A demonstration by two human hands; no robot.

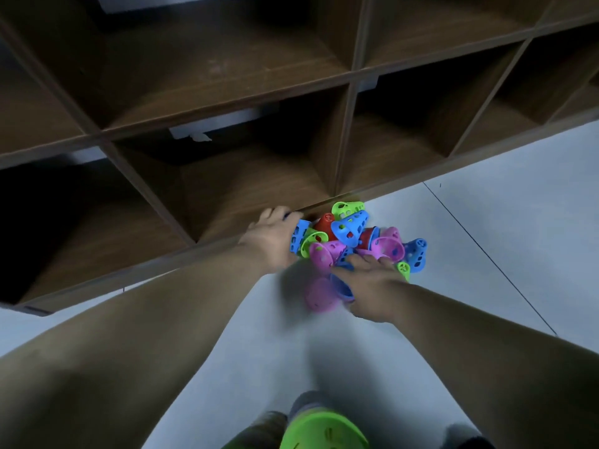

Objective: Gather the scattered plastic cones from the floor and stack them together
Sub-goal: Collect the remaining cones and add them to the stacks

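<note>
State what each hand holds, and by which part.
Left hand grips a blue cone by one end. Right hand lies on the pile; any hold cannot be told.

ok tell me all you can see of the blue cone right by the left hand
The blue cone is small, of shiny plastic, with oval holes through its wall. It lies on its side at the left edge of the pile, on the pale floor just in front of the wooden shelf unit. The left hand lies against it and hides one end; whether the fingers grip it cannot be told. A green cone touches its other side.
</note>
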